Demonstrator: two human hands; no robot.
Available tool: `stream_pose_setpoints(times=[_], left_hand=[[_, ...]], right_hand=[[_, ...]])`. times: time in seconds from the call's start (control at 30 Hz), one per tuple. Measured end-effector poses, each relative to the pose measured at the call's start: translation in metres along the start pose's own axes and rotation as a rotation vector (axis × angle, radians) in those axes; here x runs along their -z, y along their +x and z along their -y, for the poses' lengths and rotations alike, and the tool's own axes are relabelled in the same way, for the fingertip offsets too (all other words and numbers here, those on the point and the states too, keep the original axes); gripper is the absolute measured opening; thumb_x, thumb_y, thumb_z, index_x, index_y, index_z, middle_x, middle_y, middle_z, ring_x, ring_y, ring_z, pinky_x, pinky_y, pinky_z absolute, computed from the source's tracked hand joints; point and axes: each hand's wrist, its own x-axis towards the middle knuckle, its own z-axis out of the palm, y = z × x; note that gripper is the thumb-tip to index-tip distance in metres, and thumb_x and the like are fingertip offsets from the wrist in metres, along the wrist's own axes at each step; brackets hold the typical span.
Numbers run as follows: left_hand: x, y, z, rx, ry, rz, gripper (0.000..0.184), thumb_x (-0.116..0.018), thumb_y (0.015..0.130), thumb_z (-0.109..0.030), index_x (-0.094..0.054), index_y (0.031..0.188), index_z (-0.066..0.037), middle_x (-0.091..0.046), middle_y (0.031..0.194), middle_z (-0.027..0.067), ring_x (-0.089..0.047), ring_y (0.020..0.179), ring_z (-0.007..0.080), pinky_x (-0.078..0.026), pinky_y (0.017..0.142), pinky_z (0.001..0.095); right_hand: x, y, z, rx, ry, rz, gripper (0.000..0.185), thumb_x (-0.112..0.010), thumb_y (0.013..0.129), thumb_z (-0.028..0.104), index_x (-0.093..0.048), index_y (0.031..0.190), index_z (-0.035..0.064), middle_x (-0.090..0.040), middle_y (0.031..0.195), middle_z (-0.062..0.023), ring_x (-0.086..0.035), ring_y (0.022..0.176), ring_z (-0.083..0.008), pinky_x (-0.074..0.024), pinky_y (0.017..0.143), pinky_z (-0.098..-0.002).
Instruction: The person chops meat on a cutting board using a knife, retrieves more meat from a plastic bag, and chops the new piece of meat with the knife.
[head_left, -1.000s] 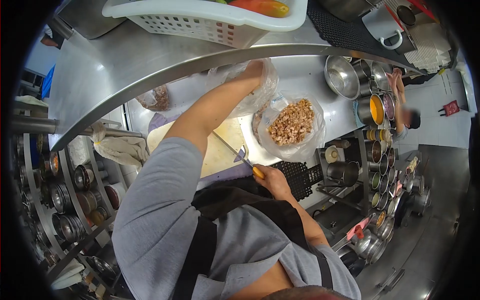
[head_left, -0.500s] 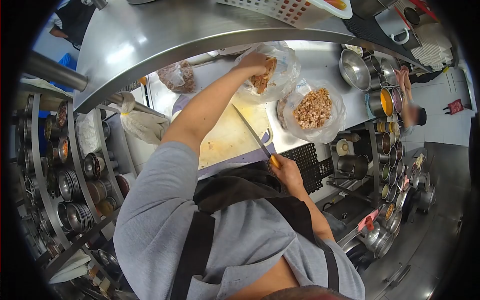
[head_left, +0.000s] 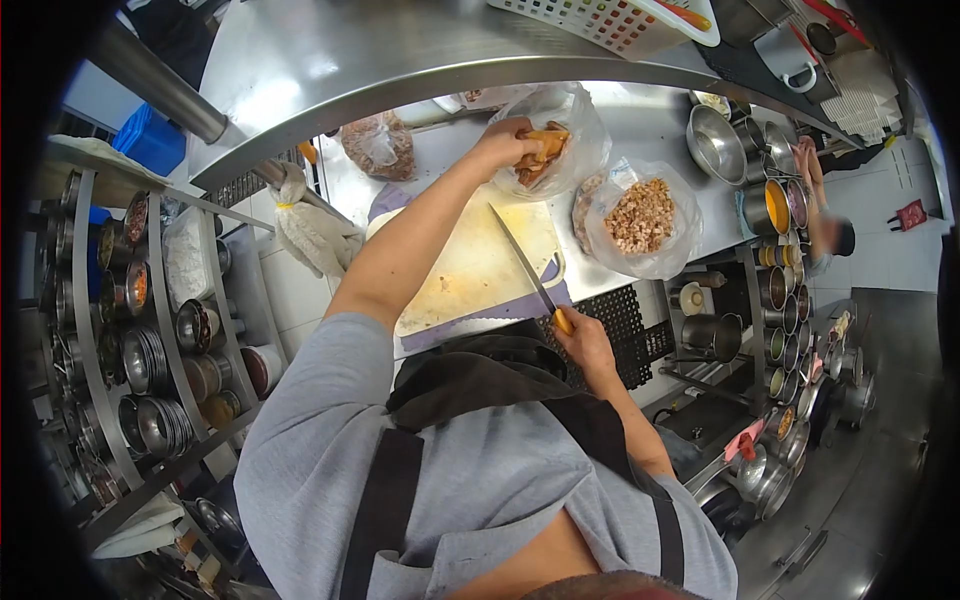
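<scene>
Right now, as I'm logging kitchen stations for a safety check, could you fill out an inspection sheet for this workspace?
Surface: steel counter; stained cutting board over a purple cloth.
Job's things: knife, blade over the board; orange-brown food pieces at the mouth of an open plastic bag; second open bag holding diced food.
Clutter: clear bag beyond the board; metal bowl right of the bags.
Hands: left hand grips the orange-brown pieces; right hand grips the knife.
Cables: nothing seen.
Surroundings: white basket on a raised steel shelf; stacked bowls at left; another person's arm at right.
</scene>
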Motion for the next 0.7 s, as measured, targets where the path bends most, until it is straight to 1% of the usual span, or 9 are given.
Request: stream_pose_setpoints(times=[0.03, 0.1, 0.13, 0.27, 0.33, 0.37, 0.47, 0.57, 0.7], left_hand=[[-0.002, 0.000, -0.004, 0.126, -0.232, 0.033, 0.026, -0.071, 0.082, -0.020, -0.062, 0.095, 0.001, -0.063, 0.077, 0.0064, -0.060, 0.072, 0.0178, -0.050, 0.067, 0.0321], [-0.010, 0.002, -0.008, 0.056, -0.277, -0.002, 0.026, -0.070, 0.084, -0.019, -0.061, 0.095, 0.002, -0.062, 0.077, 0.0066, -0.060, 0.074, 0.0186, -0.050, 0.068, 0.0322], [-0.014, 0.003, -0.010, -0.013, -0.323, -0.035, 0.025, -0.069, 0.085, -0.018, -0.059, 0.095, 0.003, -0.061, 0.077, 0.0068, -0.060, 0.076, 0.0194, -0.050, 0.070, 0.0323], [-0.023, 0.014, -0.035, 0.007, -0.343, -0.105, 0.025, -0.070, 0.083, -0.019, -0.061, 0.094, 0.001, -0.064, 0.080, 0.0092, -0.063, 0.079, 0.0204, -0.051, 0.071, 0.0333], [-0.031, 0.024, -0.042, -0.211, 0.115, -0.295, 0.025, -0.071, 0.079, -0.020, -0.064, 0.094, -0.001, -0.067, 0.085, 0.0137, -0.066, 0.082, 0.0254, -0.051, 0.073, 0.0354], [-0.041, 0.023, -0.043, -0.345, 0.255, -0.377, 0.022, -0.069, 0.076, -0.016, -0.066, 0.095, -0.005, -0.067, 0.087, 0.0165, -0.065, 0.084, 0.0314, -0.052, 0.077, 0.0386], [-0.087, 0.038, 0.011, -0.455, 0.384, -0.377, 0.019, -0.065, 0.076, -0.010, -0.068, 0.094, -0.005, -0.066, 0.086, 0.0171, -0.064, 0.086, 0.0341, -0.051, 0.083, 0.0412], [-0.117, 0.025, 0.066, -0.529, 0.603, -0.204, 0.016, -0.063, 0.075, -0.005, -0.068, 0.091, -0.005, -0.064, 0.088, 0.0180, -0.063, 0.091, 0.0342, -0.050, 0.089, 0.0422], [-0.109, -0.001, 0.051, -0.463, 0.509, -0.081, 0.018, -0.061, 0.076, -0.003, -0.069, 0.092, -0.005, -0.066, 0.099, 0.0185, -0.063, 0.098, 0.0333, -0.049, 0.091, 0.0418]], right_hand=[[0.000, 0.000, 0.001, 0.002, 0.000, 0.000, 0.037, -0.070, 0.081, 0.018, -0.064, 0.116, 0.0072, -0.067, 0.095, -0.0243, -0.064, 0.092, -0.0415, -0.0513, 0.079, -0.0479], [0.001, 0.000, 0.002, 0.015, 0.001, -0.006, 0.038, -0.072, 0.082, 0.014, -0.064, 0.117, 0.0034, -0.067, 0.095, -0.0260, -0.066, 0.089, -0.0407, -0.0523, 0.076, -0.0429], [0.001, -0.001, 0.003, 0.015, 0.000, -0.005, 0.038, -0.072, 0.082, 0.014, -0.064, 0.117, 0.0034, -0.067, 0.095, -0.0260, -0.066, 0.089, -0.0407, -0.0523, 0.076, -0.0429], [0.006, 0.000, 0.000, -0.010, 0.012, 0.013, 0.038, -0.070, 0.081, 0.017, -0.063, 0.117, 0.0070, -0.067, 0.095, -0.0244, -0.064, 0.092, -0.0417, -0.0511, 0.079, -0.0478], [0.005, 0.000, -0.003, -0.006, 0.021, 0.017, 0.038, -0.070, 0.081, 0.016, -0.063, 0.117, 0.0069, -0.067, 0.094, -0.0244, -0.064, 0.092, -0.0416, -0.0511, 0.079, -0.0477], [0.005, 0.001, -0.006, 0.004, 0.019, 0.015, 0.038, -0.070, 0.081, 0.016, -0.063, 0.117, 0.0067, -0.067, 0.094, -0.0245, -0.064, 0.092, -0.0416, -0.0511, 0.079, -0.0476], [0.005, 0.003, -0.010, 0.021, 0.019, 0.023, 0.038, -0.071, 0.080, 0.016, -0.064, 0.117, 0.0066, -0.067, 0.094, -0.0245, -0.064, 0.091, -0.0414, -0.0511, 0.079, -0.0474], [0.008, 0.003, -0.007, 0.014, 0.031, 0.028, 0.039, -0.071, 0.080, 0.016, -0.064, 0.117, 0.0066, -0.067, 0.095, -0.0245, -0.064, 0.091, -0.0410, -0.0511, 0.079, -0.0471], [0.008, 0.002, -0.013, 0.004, 0.045, 0.042, 0.040, -0.071, 0.080, 0.016, -0.064, 0.119, 0.0067, -0.067, 0.096, -0.0243, -0.065, 0.091, -0.0405, -0.0513, 0.080, -0.0465]])
